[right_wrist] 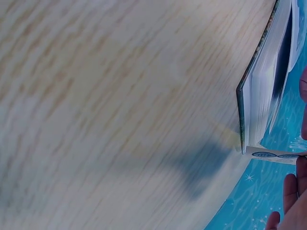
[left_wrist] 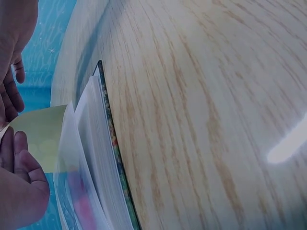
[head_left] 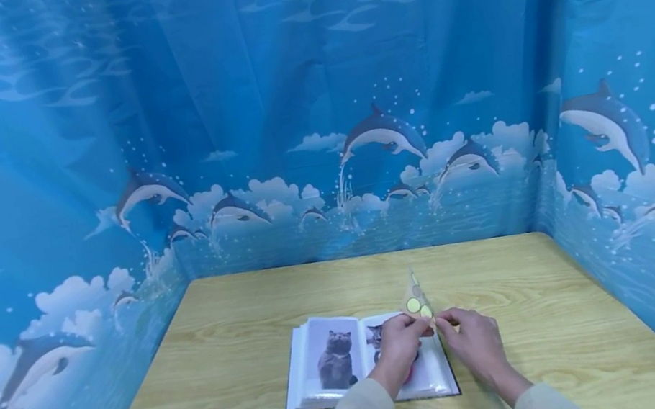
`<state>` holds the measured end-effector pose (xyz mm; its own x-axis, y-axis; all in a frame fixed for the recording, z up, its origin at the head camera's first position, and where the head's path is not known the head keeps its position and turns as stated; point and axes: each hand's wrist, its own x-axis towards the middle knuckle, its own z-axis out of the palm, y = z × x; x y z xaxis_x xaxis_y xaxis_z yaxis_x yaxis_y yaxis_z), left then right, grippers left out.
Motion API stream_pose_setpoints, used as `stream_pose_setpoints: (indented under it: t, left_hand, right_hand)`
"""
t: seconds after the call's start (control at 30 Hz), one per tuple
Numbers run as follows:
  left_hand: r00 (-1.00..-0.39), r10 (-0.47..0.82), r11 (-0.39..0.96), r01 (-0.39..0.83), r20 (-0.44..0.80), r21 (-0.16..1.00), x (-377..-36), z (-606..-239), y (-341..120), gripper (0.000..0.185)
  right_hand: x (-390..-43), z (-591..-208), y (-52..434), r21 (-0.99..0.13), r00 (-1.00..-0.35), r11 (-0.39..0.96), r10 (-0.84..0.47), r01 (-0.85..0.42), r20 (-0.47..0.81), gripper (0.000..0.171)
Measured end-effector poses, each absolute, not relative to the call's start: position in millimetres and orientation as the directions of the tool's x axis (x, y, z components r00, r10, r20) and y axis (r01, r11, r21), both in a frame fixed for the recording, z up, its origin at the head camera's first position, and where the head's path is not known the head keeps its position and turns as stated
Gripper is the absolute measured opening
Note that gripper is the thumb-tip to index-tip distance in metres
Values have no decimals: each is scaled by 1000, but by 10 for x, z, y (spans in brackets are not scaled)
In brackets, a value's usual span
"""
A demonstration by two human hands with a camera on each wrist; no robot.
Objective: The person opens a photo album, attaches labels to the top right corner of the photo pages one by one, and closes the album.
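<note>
An open photo album [head_left: 367,393] lies on the table, a grey cat photo [head_left: 335,360] on its left page and a partly covered cat picture on its right. Above the right page's upper edge stands a thin card with yellow-green circles [head_left: 414,305], bent and tilted. My left hand [head_left: 400,345] pinches its lower part over the right page. From the right side my right hand [head_left: 475,339] pinches the card's edge between thumb and forefinger. In the left wrist view the card [left_wrist: 38,134] meets a clear plastic sleeve [left_wrist: 64,191]; whether it is inside I cannot tell.
The wooden table [head_left: 224,325] carries the album near its front middle. Blue curtains [head_left: 256,100] printed with dolphins surround it at the back and both sides.
</note>
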<state>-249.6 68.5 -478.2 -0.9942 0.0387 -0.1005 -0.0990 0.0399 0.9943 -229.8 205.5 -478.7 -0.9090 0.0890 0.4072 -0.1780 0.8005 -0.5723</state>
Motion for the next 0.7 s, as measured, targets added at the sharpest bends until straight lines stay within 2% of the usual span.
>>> stream_pose_setpoints:
  t: [0.2,0.47,0.63,0.7]
  left_hand:
    - [-992,12,33,-127,-128,991,-2492,-4782,691,15]
    - [-993,-33,-8,-117,-117,993,-2544,-4813,686,9]
    - [-994,-55,-60,-95,-99,994,-2593,-4785,651,21]
    - [-994,-39,-68,-104,-106,992,-2604,-4767,633,20]
  right_hand:
    - [-2288,-4773,2070,-585,-915,797,115,-148,388,12]
    - [-2280,-4772,2121,-589,-929,801,134,-104,346,13]
    - [-2276,-4788,2160,-585,-936,807,137,-84,324,15]
    - [-2276,-4793,2170,-574,-936,814,134,-84,327,15]
